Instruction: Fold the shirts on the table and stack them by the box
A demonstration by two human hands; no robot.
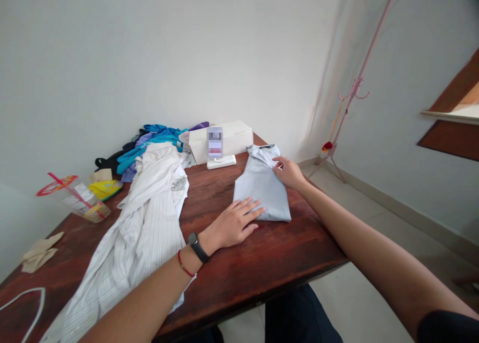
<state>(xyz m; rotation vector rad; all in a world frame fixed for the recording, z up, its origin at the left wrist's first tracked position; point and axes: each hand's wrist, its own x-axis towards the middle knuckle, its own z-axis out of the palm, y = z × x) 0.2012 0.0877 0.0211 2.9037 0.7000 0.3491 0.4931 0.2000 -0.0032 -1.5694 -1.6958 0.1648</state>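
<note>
A light grey shirt [262, 186], folded into a narrow shape, lies on the dark wooden table [224, 283] with its collar end away from me and a dark label near the top. My left hand [235, 223] rests flat on its near left corner, fingers spread; a black band and a red string circle that wrist. At the shirt's right edge, below the collar, my right hand [290, 173] touches the cloth with bent fingers, thumb and forefinger slightly apart. Left of my left hand stretches a rumpled white striped shirt [138, 223].
Behind stand a white box [239, 133] and a phone [214, 142] on a white stand [221, 162]. A heap of blue, purple and black clothes [149, 138] lies at back left, near a tilted plastic cup [88, 206] and a yellow packet [105, 189]. A pink coat rack [368, 54] stands right.
</note>
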